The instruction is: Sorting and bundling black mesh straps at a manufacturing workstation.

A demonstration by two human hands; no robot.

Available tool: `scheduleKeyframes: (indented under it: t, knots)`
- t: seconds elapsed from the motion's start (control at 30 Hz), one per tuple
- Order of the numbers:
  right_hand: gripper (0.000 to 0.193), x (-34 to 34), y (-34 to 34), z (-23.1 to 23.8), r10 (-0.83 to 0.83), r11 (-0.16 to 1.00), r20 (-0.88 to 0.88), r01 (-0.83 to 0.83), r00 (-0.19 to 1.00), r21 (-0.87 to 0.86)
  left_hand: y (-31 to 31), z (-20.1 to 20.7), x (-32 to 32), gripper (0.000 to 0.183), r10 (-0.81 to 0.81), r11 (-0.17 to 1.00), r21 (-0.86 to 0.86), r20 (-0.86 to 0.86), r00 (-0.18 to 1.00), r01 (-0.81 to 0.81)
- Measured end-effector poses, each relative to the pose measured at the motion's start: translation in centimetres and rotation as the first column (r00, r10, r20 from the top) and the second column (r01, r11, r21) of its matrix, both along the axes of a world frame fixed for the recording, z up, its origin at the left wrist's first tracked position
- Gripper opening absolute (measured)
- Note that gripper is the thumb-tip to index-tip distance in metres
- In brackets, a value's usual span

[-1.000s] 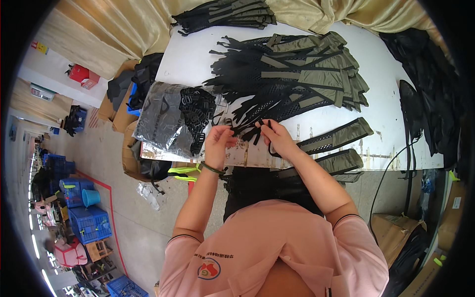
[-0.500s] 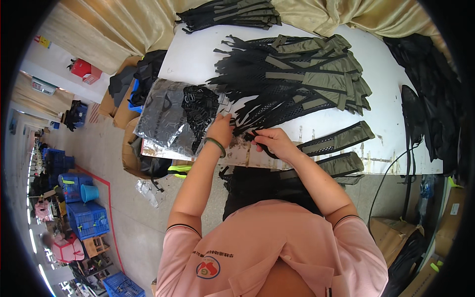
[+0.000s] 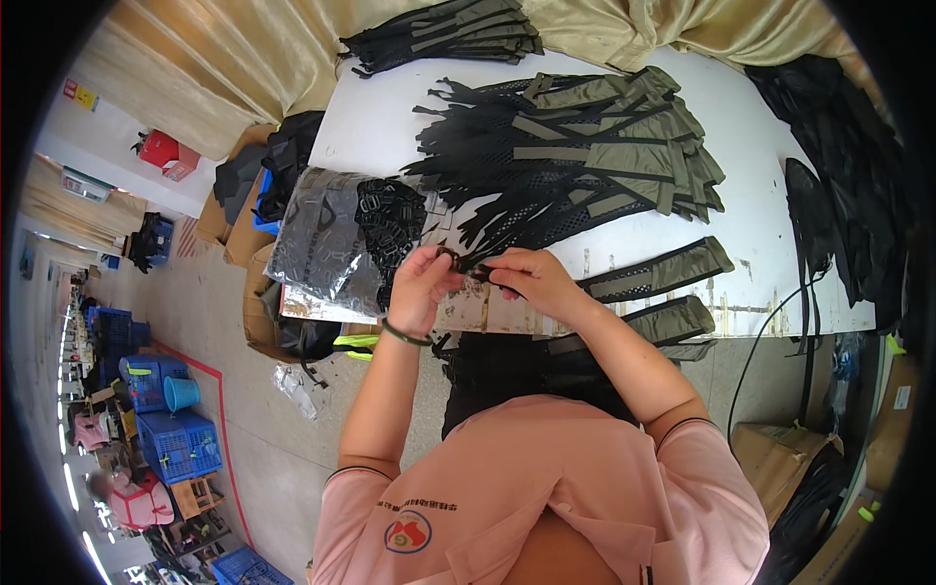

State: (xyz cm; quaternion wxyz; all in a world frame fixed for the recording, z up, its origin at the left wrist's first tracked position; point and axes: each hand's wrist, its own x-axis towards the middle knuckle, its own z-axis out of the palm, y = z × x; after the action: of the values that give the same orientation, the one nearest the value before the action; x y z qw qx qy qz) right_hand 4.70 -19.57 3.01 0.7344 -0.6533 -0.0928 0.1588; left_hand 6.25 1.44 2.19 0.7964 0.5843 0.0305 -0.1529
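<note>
My left hand (image 3: 423, 292) is closed, its thumb and fingers pinching a small black buckle (image 3: 448, 255). Right beside it, my right hand (image 3: 531, 283) grips the end of a black webbing strap (image 3: 479, 274) between thumb and fingers. The buckle and the strap end almost meet; whether one passes through the other I cannot tell. An olive and black mesh shoulder strap (image 3: 663, 273) lies beyond my right wrist, and another shoulder strap (image 3: 663, 324) reaches over the table edge. To the left, a heap of black buckles (image 3: 388, 229) spills from a clear plastic bag (image 3: 317, 234).
A large pile of olive and black straps (image 3: 624, 146) covers the middle of the white table (image 3: 751, 210); a smaller strap bundle (image 3: 444, 34) lies at the back. Black fabric (image 3: 829, 175) hangs at the right. Cardboard boxes (image 3: 258, 302) stand at the table's left side.
My left hand has drawn back from beside the buckle heap and turned, bringing the buckle close to the strap end. My right hand has barely shifted.
</note>
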Motion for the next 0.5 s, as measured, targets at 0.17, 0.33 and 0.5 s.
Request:
scheduleKeyframes:
  t: [0.17,0.33,0.5]
  knots:
    - [0.016,-0.1,0.3,1.2,0.075,0.997,0.058,-0.075,0.995,-0.014,0.0,0.3,-2.8,0.019,-0.105,0.851,-0.525,-0.199,0.974,-0.015]
    - [0.016,-0.6,0.4,1.8,0.094,0.993,-0.066,-0.089,0.993,0.072,-1.0,0.4,-4.1,0.021,-0.181,0.790,-0.613,-0.197,0.964,0.023]
    - [0.015,-1.1,-0.2,1.8,0.112,0.993,-0.059,-0.109,0.992,0.047,-1.3,0.4,-4.2,0.014,-0.169,0.821,-0.570,-0.176,0.970,0.039]
